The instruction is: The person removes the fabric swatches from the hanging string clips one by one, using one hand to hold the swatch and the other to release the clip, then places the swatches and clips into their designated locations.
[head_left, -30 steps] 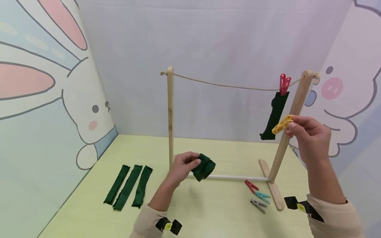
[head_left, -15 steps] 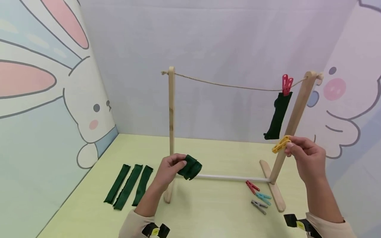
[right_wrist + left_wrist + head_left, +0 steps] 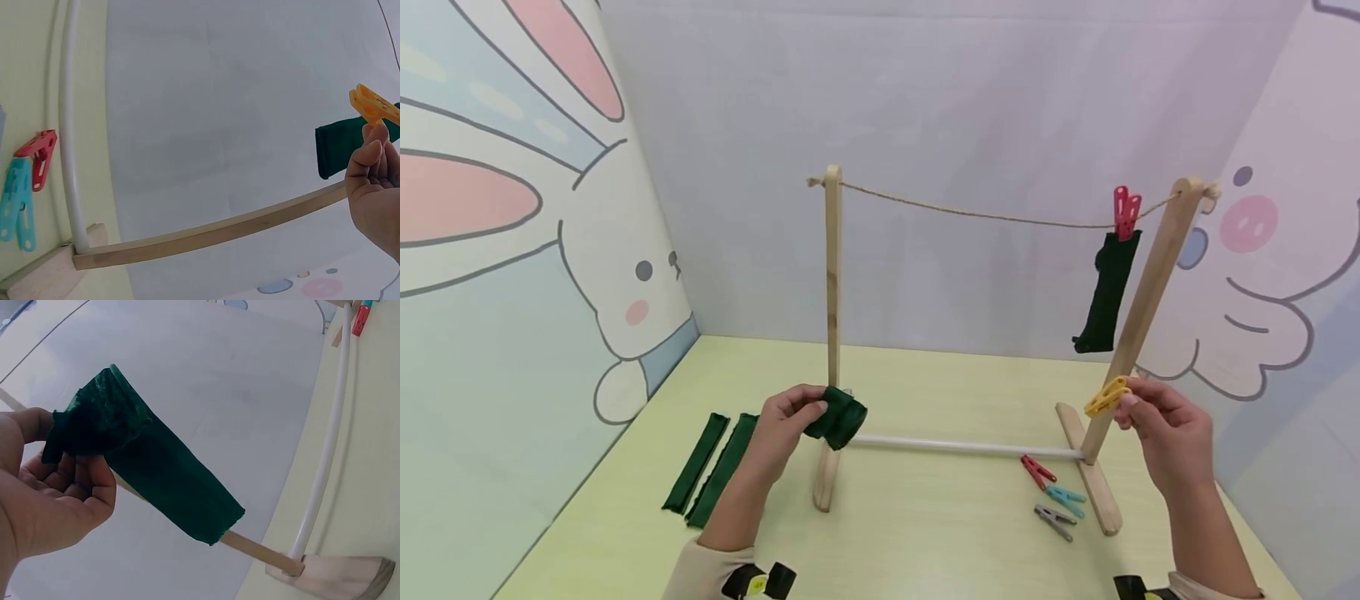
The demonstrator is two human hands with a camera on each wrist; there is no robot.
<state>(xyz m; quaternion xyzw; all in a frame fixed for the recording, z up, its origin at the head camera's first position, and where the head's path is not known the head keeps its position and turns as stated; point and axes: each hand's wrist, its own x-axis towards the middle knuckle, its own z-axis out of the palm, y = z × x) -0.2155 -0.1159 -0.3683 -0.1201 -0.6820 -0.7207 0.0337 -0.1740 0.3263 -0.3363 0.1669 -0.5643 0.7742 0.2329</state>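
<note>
My left hand pinches a folded dark green cloth strip by one end, in front of the rack's left post. The left wrist view shows the strip bent over near the fingers, with its longer part slanting down. A yellow clothespin is pinched between the thumb and fingers of my right hand, in front of the right post. Above that hand, a green cloth strip hangs from the string, clipped by a red clothespin.
The wooden rack has a left post, a right post and a white bottom bar. Red, blue and grey clothespins lie on the table by the right foot. Green strips lie at left, partly behind my left arm.
My left hand has moved left with the folded cloth strip, and its forearm now covers one strip on the table. My right hand has come down with the yellow clothespin.
</note>
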